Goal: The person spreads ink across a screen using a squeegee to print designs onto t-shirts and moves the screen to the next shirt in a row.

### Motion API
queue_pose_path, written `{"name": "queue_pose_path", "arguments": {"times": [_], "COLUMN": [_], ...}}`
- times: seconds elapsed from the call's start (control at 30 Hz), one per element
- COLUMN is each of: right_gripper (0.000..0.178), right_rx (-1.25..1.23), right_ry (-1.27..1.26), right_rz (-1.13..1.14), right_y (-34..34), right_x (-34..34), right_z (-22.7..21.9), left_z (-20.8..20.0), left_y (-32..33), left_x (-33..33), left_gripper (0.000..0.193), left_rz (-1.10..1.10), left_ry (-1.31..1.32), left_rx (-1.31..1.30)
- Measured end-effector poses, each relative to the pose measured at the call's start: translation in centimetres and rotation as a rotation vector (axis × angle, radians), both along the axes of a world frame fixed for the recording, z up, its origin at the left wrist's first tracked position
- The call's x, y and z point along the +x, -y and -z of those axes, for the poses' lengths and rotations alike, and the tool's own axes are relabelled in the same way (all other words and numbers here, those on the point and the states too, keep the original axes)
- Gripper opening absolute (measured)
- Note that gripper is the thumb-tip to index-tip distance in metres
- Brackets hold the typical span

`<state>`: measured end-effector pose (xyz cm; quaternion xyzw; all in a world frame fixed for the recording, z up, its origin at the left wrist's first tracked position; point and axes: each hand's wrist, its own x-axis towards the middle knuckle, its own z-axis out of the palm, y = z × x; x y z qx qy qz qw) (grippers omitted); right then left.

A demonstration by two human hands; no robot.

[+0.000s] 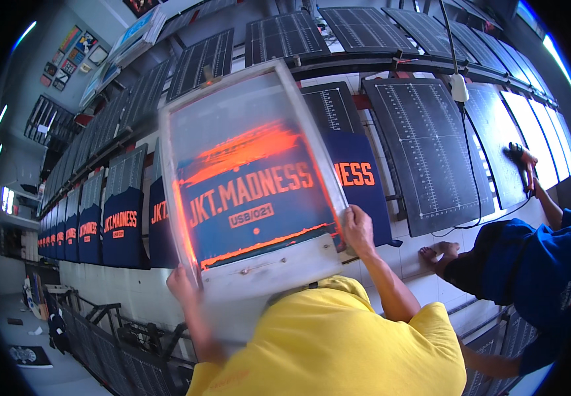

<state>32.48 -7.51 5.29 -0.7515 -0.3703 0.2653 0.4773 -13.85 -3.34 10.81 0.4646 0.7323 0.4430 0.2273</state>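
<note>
My left hand (184,285) and my right hand (358,231) hold a screen printing frame (269,269) by its two long sides, near its lower end. The frame is tilted and a little blurred. Its mesh (223,112) carries smeared bright orange ink (246,152) in a band above the lettering and in a line below it. Dark blue fabric shows through the mesh. Partly covered by the frame's right side, a navy printed garment piece (367,198) lies on a dark board. My left fingers are blurred; the right ones wrap round the frame edge.
Navy pieces with orange print (122,224) lie on a row of boards to the left. Dark gridded boards (427,145) stand right and behind. A cable hangs with a white box (459,88). At right, a person in blue (543,264) holds a heat gun (523,158).
</note>
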Motion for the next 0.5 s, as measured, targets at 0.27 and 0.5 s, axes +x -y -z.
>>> {"name": "queue_pose_path", "arguments": {"times": [0.27, 0.5], "right_gripper": [0.027, 0.028], "right_rx": [0.005, -0.031], "right_ry": [0.046, 0.097], "right_rz": [-0.106, 0.008], "right_y": [-2.9, -3.9], "right_x": [-9.7, -18.8], "right_z": [-0.2, 1.0], "left_z": [2.2, 3.6], "left_y": [-1.0, -4.2], "left_x": [-11.2, -18.9], "left_gripper": [0.03, 0.029], "left_rz": [-0.056, 0.033], "left_ry": [0.002, 0.13], "left_rx": [0.041, -0.032]}}
